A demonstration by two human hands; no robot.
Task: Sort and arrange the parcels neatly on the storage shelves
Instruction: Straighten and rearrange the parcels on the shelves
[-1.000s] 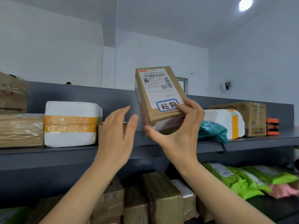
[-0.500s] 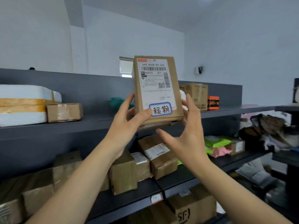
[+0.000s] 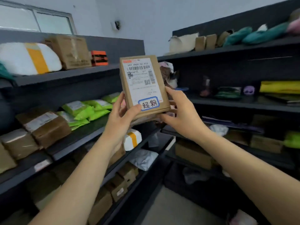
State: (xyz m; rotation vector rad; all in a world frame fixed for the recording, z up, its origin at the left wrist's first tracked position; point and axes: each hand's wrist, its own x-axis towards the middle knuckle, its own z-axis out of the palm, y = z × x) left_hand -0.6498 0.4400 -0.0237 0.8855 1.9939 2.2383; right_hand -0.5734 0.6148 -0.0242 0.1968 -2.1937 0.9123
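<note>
Left hand point(image 3: 121, 117): closed on the lower left corner of the brown cardboard parcel point(image 3: 142, 88). Thumb lies across the front just beside the blue-bordered handwritten sticker point(image 3: 149, 103); fingers are behind, out of our view. Parcel is upright, shipping label point(image 3: 140, 77) facing us, up in the air between the 2 shelving units and touching neither. Right hand point(image 3: 180, 114): wrapped on the lower right edge, fingers up the side, thumb tucked under the bottom.

Step in hand, as we judge it: reading label and sticker to pick a slot. To do it well we would hold both grips low so barcode and sticker are uncovered, hold the box square, and match it with its own kind.

Left unit point(image 3: 68, 75): top shelf carries a white padded parcel with yellow tape point(image 3: 24, 57), a cardboard box point(image 3: 71, 51) and a small orange box point(image 3: 99, 57). The next shelf has brown taped boxes point(image 3: 43, 125) and lime-green mailers point(image 3: 87, 109).

Right unit point(image 3: 227, 50): small cartons point(image 3: 206, 42) and teal bags point(image 3: 253, 35) on top; lower shelves too blurred to name.

Boxes beside boxes looks the tidy call. We would set it down flat, label outward.

Hands again: both narrow, each clamped on the parcel, neither free. Weight looks shared by the 2.
</note>
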